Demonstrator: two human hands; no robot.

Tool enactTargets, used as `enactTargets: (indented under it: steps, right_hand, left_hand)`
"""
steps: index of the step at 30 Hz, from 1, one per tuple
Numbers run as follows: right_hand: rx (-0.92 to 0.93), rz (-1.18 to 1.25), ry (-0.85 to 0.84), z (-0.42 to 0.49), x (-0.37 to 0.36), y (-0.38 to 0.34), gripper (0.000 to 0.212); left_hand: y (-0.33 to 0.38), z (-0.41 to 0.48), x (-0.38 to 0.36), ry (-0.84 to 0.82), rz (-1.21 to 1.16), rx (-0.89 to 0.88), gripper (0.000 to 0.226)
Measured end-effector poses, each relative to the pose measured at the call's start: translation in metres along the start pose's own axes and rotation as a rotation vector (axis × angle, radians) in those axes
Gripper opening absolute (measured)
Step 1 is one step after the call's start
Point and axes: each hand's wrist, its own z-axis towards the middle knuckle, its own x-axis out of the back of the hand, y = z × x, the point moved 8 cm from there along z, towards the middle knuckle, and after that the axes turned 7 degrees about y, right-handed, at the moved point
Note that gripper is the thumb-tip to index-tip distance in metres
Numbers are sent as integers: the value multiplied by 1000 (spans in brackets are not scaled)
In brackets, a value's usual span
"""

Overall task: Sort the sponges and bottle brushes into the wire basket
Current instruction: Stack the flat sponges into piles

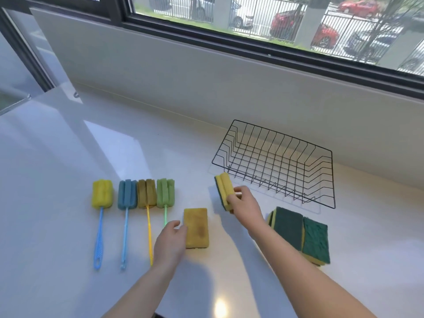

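A black wire basket (330, 180) stands on the white counter at the right, with nothing in it. My right hand (243, 204) grips a yellow-and-green sponge (223, 187), held on edge just left of the basket's front corner. My left hand (168, 243) touches the left side of a yellow sponge (196, 228) lying flat. Several bottle brushes lie in a row at the left: yellow head (102, 193), blue head (127, 194), brown head (146, 193), green head (165, 192). Green-topped sponges (300, 232) are stacked in front of the basket.
A low white wall and a dark-framed window run along the back of the white counter (68, 168). A glass panel stands at the far left.
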Motion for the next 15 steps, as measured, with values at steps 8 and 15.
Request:
enactTargets:
  steps: [8,15]
  right_hand:
    - [-123,425,-47,-49,11,27,19]
    - [-168,544,-7,-63,35,36,17]
  left_hand:
    - [24,8,-21,-76,111,-52,76]
    - [70,-6,-28,-51,200,-503,53]
